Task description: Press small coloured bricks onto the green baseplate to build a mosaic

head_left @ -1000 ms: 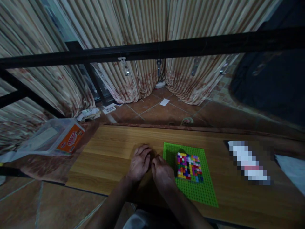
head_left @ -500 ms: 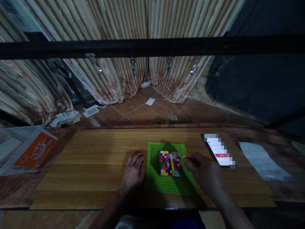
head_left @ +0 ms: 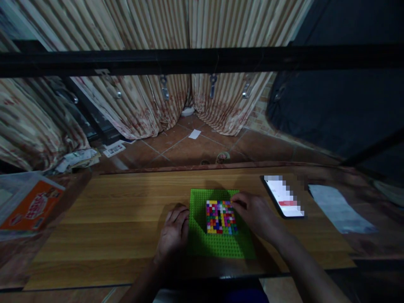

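Observation:
A green studded baseplate (head_left: 221,247) lies on the wooden table. On it stands a square block of small multicoloured toy bricks (head_left: 221,216), packed in rows, with a dark gap near its middle. My right hand (head_left: 252,212) is at the block's far right corner, thumb and index finger pinched on a small yellowish toy brick (head_left: 232,201), mostly hidden by the fingertips. Whether that brick touches the block, I cannot tell. Beside the baseplate's left edge my left hand (head_left: 173,229) rests on the table, fingers loosely bent and holding nothing visible.
To the right lie a phone (head_left: 284,200) with a lit screen and a pale sheet (head_left: 342,208). At the left is a clear plastic container (head_left: 19,183) with an orange packet (head_left: 33,206). A dark horizontal bar (head_left: 202,61) crosses beyond the table, before striped curtains (head_left: 151,105).
My right hand has moved left with the small brick, from beside the block to its far right corner. My left hand stays by the baseplate. The view has shifted slightly right.

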Action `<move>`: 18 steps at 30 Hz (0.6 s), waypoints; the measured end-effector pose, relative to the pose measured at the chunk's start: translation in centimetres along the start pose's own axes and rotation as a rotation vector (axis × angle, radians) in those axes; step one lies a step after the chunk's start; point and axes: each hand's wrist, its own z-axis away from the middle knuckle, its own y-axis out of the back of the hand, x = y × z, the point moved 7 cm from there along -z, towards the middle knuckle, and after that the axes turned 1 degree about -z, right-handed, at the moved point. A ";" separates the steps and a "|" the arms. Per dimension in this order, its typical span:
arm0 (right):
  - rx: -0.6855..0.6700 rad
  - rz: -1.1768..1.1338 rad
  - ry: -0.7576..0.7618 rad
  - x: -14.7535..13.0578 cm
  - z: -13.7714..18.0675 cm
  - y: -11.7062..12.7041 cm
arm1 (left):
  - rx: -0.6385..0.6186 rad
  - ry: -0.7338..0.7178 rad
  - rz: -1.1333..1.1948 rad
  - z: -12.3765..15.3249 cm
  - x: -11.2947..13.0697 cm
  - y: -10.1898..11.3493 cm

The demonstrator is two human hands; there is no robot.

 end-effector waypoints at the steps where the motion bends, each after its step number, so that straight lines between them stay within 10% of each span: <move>1: 0.005 -0.032 0.006 0.1 0.0 0.0 | -0.004 0.003 0.004 0.0 0.0 0.0; 18: 0.010 -0.524 -0.147 3.3 0.0 -1.5 | -0.015 0.007 0.021 0.0 0.1 0.1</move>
